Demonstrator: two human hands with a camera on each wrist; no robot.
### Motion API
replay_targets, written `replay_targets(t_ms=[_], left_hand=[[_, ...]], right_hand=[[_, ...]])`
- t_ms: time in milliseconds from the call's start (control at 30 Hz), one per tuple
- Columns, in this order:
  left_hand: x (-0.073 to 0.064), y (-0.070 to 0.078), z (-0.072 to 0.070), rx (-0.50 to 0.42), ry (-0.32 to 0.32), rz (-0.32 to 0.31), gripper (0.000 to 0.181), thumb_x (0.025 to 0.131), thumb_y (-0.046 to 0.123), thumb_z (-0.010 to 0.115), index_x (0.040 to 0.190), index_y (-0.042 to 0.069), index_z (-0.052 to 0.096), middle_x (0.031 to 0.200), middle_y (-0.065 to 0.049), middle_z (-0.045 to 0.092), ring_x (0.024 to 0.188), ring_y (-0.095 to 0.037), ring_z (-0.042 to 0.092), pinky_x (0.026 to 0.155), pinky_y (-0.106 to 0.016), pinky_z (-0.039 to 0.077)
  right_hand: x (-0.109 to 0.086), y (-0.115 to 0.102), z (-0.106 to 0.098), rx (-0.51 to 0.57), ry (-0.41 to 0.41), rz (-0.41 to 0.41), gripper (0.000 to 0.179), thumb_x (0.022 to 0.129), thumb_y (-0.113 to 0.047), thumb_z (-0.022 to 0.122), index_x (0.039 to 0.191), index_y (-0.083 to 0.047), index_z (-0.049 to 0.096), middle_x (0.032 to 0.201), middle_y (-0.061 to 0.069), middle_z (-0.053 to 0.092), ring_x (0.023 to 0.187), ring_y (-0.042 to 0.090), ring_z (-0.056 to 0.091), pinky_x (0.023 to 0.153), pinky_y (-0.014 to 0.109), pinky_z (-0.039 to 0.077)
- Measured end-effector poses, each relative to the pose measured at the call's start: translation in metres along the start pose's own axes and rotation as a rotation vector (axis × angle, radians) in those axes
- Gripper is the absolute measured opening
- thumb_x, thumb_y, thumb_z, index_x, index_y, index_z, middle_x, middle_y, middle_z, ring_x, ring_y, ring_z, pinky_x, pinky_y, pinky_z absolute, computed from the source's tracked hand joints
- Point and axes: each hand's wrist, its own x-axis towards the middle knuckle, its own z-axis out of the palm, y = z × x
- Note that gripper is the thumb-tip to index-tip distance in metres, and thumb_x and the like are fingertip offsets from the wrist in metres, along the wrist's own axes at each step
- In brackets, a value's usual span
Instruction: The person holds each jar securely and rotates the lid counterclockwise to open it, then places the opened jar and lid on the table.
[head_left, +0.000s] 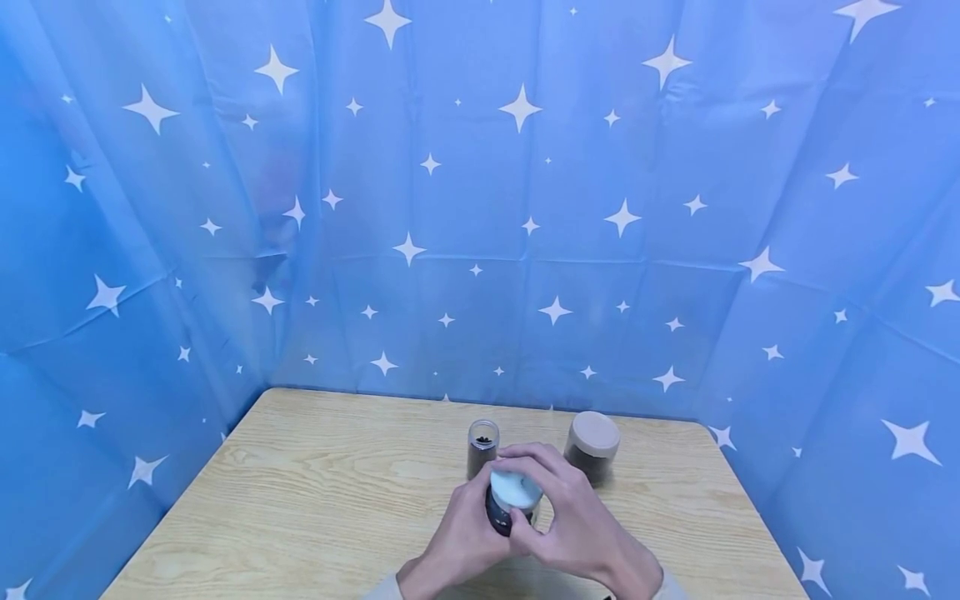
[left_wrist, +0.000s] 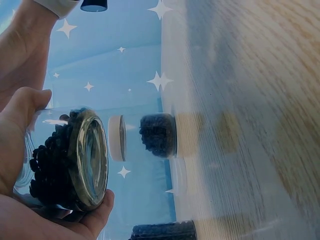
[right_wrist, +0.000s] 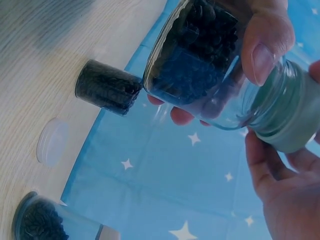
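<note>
In front of me both hands are on a clear glass jar (right_wrist: 195,65) with a pale green lid (head_left: 517,490). The jar is partly filled with small black bean-like pieces and stays raised off the table. My left hand (head_left: 467,523) wraps round the glass body, its thumb and fingers on opposite sides. Around the lid curl the thumb and fingers of my right hand (head_left: 573,512). The lid sits over the threaded neck, which shows through the glass in the right wrist view.
Behind the hands stands a narrow lidless glass jar (head_left: 482,458) of dark pieces. To its right is a wider jar (head_left: 591,462) with a pinkish-white lid. A translucent lid (right_wrist: 52,142) lies on the wooden table (head_left: 337,483) between them. A starry blue curtain (head_left: 480,208) surrounds the table.
</note>
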Motion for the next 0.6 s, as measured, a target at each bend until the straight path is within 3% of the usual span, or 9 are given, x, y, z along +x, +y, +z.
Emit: replay_targets(t_ms=[333, 600], left_hand=[[0.0003, -0.0011, 0.0005, 0.005, 0.004, -0.004, 0.07, 0.081, 0.025, 0.094, 0.146, 0.021, 0.066, 0.12, 0.005, 0.081, 0.104, 0.0, 0.072, 0.094, -0.027, 0.064], [0.0, -0.0011, -0.0006, -0.023, -0.011, -0.024, 0.065, 0.083, 0.029, 0.1, 0.138, 0.025, 0.066, 0.12, 0.005, 0.082, 0.105, 0.0, 0.073, 0.092, -0.025, 0.063]], right_hand=[[0.0019, -0.0008, -0.005, 0.004, 0.034, -0.014, 0.065, 0.079, -0.006, 0.084, 0.143, -0.018, 0.077, 0.147, 0.0, 0.075, 0.131, 0.023, 0.077, 0.117, 0.013, 0.052], [0.001, 0.0019, -0.0089, 0.005, 0.05, 0.009, 0.066, 0.079, -0.006, 0.085, 0.143, -0.018, 0.076, 0.147, 0.002, 0.076, 0.131, 0.025, 0.077, 0.12, 0.013, 0.051]])
